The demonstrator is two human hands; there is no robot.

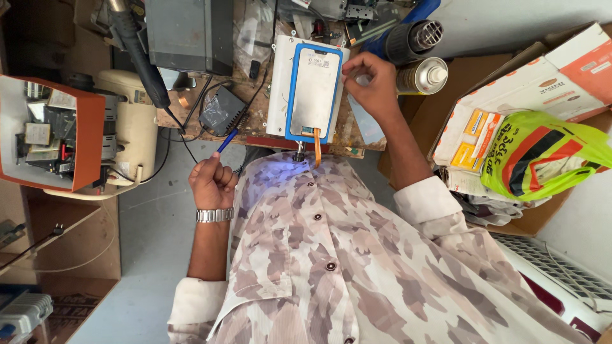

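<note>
Bench: cluttered wooden worktop (255, 121), viewed from above.
Orange bin (89, 137): holds small metal parts.
Left hand (212, 181): fisted around 1 blue-handled tool (227, 140).
Phone screen (313, 89): flat on a white plate, blue-framed.
Right hand (373, 86): fingers pinched narrow at screen's edge.
Risk: orange flex cable (316, 145) may tear if snagged.
Cardboard box (561, 70): holds packets, 1 neon vest.

Bright, even daylight, soft shadows, sharp centre, slight wide-angle bending at the edges, dim upper-left corner.
</note>
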